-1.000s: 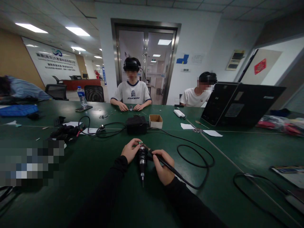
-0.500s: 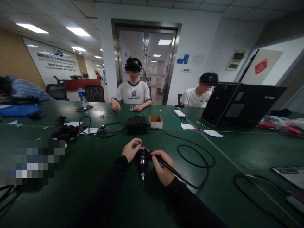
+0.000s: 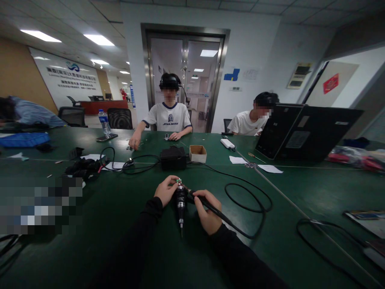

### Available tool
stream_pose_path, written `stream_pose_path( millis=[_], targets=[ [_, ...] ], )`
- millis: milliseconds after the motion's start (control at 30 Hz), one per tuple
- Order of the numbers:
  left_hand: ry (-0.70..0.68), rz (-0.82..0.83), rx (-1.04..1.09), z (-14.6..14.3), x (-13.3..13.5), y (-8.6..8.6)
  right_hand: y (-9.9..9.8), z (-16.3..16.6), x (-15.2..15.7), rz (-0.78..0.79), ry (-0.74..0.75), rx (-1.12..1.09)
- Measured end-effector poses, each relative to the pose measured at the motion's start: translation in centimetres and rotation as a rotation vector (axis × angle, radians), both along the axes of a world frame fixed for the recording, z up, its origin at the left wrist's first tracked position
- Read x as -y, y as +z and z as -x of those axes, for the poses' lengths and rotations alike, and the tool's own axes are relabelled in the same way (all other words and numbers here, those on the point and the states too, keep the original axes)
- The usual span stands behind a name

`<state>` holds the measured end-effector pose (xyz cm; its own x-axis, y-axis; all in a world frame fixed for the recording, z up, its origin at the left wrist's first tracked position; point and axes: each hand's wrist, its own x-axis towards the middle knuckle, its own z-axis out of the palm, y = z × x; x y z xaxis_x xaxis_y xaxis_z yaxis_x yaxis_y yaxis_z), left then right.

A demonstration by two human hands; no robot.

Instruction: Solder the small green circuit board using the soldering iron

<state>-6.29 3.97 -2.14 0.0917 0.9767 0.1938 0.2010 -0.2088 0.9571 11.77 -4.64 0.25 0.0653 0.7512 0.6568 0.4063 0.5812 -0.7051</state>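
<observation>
A black electric screwdriver (image 3: 181, 200) lies on the green table (image 3: 156, 257), its thin metal bit pointing towards me. At its far end my left hand (image 3: 165, 190) is closed in a pinch on a small green circuit board (image 3: 178, 181). My right hand (image 3: 209, 212) grips a corded soldering iron (image 3: 223, 218) like a pen, to the right of the screwdriver. The iron's tip points at the screwdriver's far end, near the board; whether it touches cannot be made out.
Beyond my hands stand a black box (image 3: 173, 158) and an open cardboard box (image 3: 197, 155). The iron's cable (image 3: 264, 192) loops on the right. A co-worker (image 3: 170, 116) sits opposite, another person (image 3: 248, 120) beside the black computer case (image 3: 300, 132). A bottle (image 3: 104, 122) stands far left.
My right hand and the iron have shifted very slightly right; more of the green board shows. The co-worker opposite has reached a hand towards small pieces on the table.
</observation>
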Motion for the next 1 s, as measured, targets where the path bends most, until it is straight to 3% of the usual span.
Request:
stream_pose_path(
  millis=[467,733,1000],
  targets=[
    [-0.014,-0.022,-0.036,0.3,0.0,0.0,0.1,0.0,-0.1,0.001,-0.007,-0.016],
    [0.051,0.040,-0.226,0.5,-0.5,-0.1,-0.1,-0.2,-0.6,0.066,-0.059,-0.151],
    [0.116,0.159,-0.348,-0.2,0.8,2.7,-0.8,-0.4,-1.5,0.125,-0.088,-0.236]
  ],
)
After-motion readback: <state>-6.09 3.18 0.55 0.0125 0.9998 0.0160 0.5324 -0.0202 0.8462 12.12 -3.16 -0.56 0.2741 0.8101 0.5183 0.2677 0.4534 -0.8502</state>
